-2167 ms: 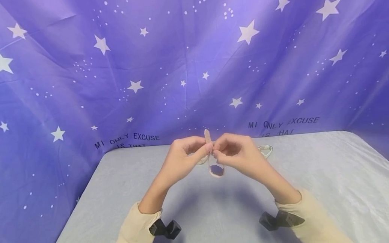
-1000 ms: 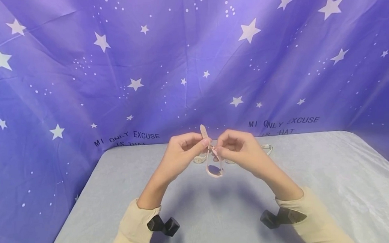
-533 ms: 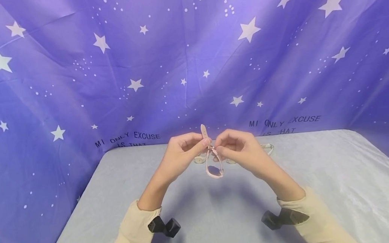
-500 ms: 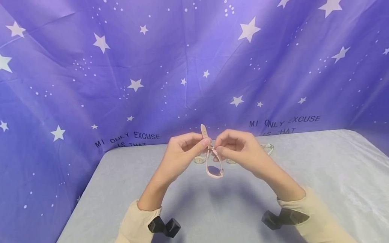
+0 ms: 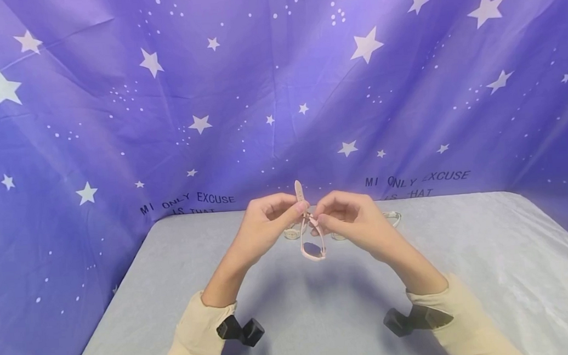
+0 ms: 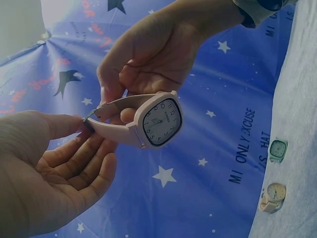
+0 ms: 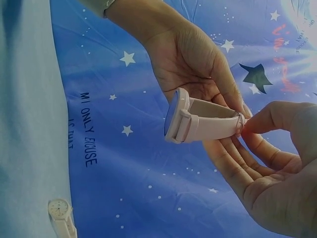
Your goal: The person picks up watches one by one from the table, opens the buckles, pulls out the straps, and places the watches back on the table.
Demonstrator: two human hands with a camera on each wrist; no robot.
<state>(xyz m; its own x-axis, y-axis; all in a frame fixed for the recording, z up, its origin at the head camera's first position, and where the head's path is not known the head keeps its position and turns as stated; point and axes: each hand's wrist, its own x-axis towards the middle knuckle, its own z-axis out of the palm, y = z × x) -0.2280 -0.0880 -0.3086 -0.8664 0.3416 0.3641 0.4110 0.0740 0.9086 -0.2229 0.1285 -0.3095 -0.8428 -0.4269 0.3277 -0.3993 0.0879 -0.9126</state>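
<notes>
A pink wristwatch (image 5: 314,253) with a squarish case hangs face-outward between my hands, its strap closed into a loop. My left hand (image 5: 268,228) pinches the strap near the buckle, and the strap's pointed tail (image 5: 298,190) sticks up above its thumb. My right hand (image 5: 356,219) pinches the other side of the band close to that spot. The numbered dial (image 6: 161,121) shows in the left wrist view. From the right wrist view, the rose-coloured buckle (image 7: 240,124) sits at the right fingertips, partly covered by them.
Behind the hands, on the grey cloth-covered table (image 5: 214,314), lie a cream round-dial watch (image 6: 276,192) and a green square watch (image 6: 278,148). The right hand partly hides one of them in the head view. A purple starred curtain (image 5: 278,90) hangs behind the table.
Since the earliest frame, the right fingers have shifted slightly away from the left and the watch's loop shows wider, with more strap tail visible. Over the last half second hardly anything moves.
</notes>
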